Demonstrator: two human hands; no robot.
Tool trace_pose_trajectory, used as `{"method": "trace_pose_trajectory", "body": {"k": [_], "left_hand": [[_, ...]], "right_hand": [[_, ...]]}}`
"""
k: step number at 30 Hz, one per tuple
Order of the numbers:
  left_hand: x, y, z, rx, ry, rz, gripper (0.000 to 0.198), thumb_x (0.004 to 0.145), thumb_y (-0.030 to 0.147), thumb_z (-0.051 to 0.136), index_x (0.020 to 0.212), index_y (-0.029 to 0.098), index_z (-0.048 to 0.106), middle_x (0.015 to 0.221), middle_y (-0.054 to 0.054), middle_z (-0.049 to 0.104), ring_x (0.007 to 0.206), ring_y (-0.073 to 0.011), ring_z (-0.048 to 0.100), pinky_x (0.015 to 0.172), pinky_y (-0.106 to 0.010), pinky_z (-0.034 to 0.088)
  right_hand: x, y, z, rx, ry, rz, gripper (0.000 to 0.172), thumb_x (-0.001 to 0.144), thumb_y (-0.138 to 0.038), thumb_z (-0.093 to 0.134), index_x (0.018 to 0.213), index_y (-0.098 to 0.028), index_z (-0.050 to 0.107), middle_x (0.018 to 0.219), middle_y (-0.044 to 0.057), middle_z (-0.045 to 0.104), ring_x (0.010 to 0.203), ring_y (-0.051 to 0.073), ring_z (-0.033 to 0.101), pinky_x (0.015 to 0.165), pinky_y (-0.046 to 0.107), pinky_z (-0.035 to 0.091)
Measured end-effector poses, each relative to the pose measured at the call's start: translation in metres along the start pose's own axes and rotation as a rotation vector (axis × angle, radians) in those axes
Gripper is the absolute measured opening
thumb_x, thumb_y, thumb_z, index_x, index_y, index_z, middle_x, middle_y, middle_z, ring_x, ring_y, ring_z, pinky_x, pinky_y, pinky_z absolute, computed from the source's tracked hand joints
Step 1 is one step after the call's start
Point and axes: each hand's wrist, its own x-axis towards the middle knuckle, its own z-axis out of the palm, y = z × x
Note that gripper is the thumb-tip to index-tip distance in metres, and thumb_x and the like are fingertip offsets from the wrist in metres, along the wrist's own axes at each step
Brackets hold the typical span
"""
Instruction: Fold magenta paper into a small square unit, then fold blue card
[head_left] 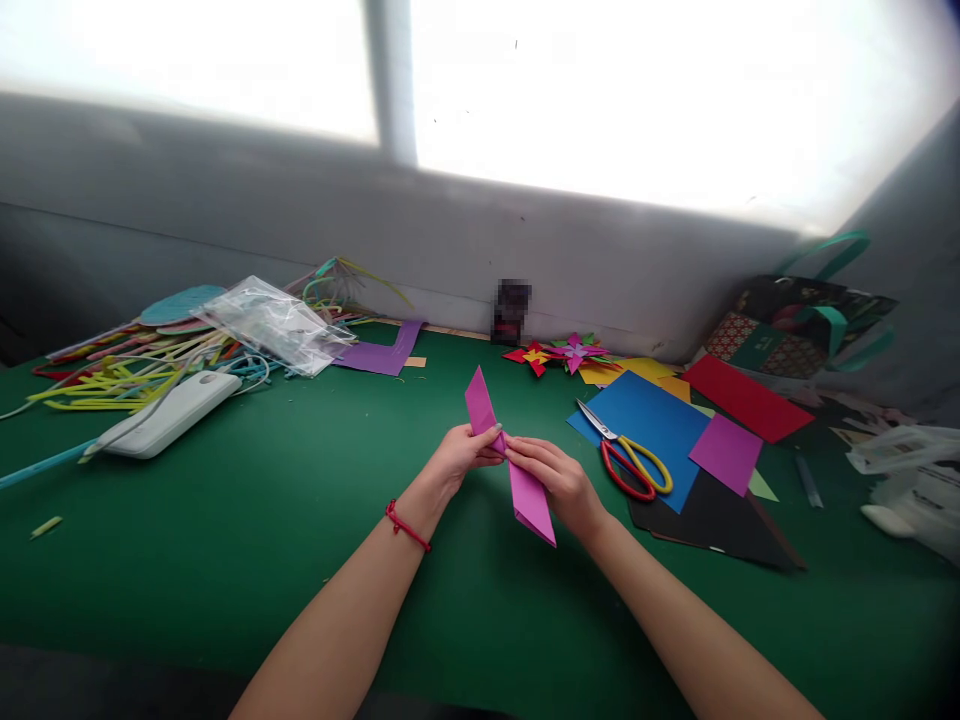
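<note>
A folded strip of pink paper [531,497] is held above the green table, slanting from upper left to lower right. My left hand [465,454] pinches it near its middle, the thumb lying on top. From the other side my right hand [551,475] grips the same middle part, its fingers pressed close to the left thumb. Layered folds show at the paper's lower end. Part of the middle is hidden by my fingers. A red cord bracelet [407,527] circles my left wrist.
Scissors [637,465] with red and yellow handles lie on blue paper [637,400] at right, among other coloured sheets. Paper flowers [574,352] sit at the back. A white power bank [176,412], pipe cleaners [112,385] and a clear bag [270,320] lie left.
</note>
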Motion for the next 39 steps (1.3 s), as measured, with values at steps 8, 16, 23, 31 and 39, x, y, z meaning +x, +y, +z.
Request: {"method": "trace_pose_trajectory", "body": {"k": [8, 16, 23, 31, 39], "left_hand": [[0.002, -0.003, 0.002, 0.057, -0.052, 0.002, 0.034, 0.064, 0.039, 0.070, 0.078, 0.008, 0.065, 0.077, -0.012, 0.069, 0.073, -0.0206, 0.065, 0.074, -0.033, 0.052], [0.010, 0.000, 0.000, 0.163, 0.225, 0.150, 0.034, 0.061, 0.036, 0.073, 0.077, 0.008, 0.062, 0.071, -0.011, 0.068, 0.067, -0.0217, 0.065, 0.066, -0.034, 0.054], [0.012, 0.002, 0.005, 0.091, 0.194, 0.049, 0.039, 0.064, 0.042, 0.069, 0.080, 0.008, 0.062, 0.074, -0.012, 0.069, 0.067, -0.0207, 0.066, 0.067, -0.032, 0.054], [0.016, 0.018, 0.002, 0.027, 0.080, 0.039, 0.036, 0.058, 0.033, 0.076, 0.080, 0.007, 0.063, 0.081, -0.012, 0.068, 0.074, -0.0205, 0.065, 0.076, -0.033, 0.053], [0.024, 0.029, -0.014, 0.053, -0.301, -0.267, 0.031, 0.063, 0.030, 0.072, 0.082, 0.009, 0.061, 0.074, -0.007, 0.065, 0.065, -0.0129, 0.062, 0.071, -0.026, 0.051]], "right_hand": [[-0.011, 0.005, -0.001, 0.109, 0.053, 0.122, 0.036, 0.084, -0.015, 0.047, 0.114, -0.031, 0.057, 0.114, 0.006, 0.054, 0.105, 0.021, 0.054, 0.086, 0.036, 0.047], [0.002, 0.019, -0.012, 0.492, 0.014, 0.426, 0.040, 0.081, -0.027, 0.054, 0.120, -0.027, 0.051, 0.108, 0.007, 0.061, 0.099, 0.023, 0.058, 0.083, 0.038, 0.048], [0.014, 0.015, -0.005, 0.744, 0.279, 0.711, 0.032, 0.071, -0.039, 0.064, 0.093, -0.014, 0.065, 0.085, 0.009, 0.069, 0.076, 0.025, 0.066, 0.062, 0.036, 0.055], [0.033, 0.022, -0.003, 0.733, 0.476, 0.809, 0.034, 0.072, -0.040, 0.063, 0.086, -0.010, 0.065, 0.063, 0.007, 0.065, 0.057, 0.020, 0.062, 0.058, 0.035, 0.054], [0.028, 0.007, -0.030, 0.826, 0.026, 0.673, 0.037, 0.061, -0.022, 0.074, 0.096, -0.025, 0.063, 0.097, 0.005, 0.056, 0.088, 0.021, 0.056, 0.067, 0.031, 0.052]]}}
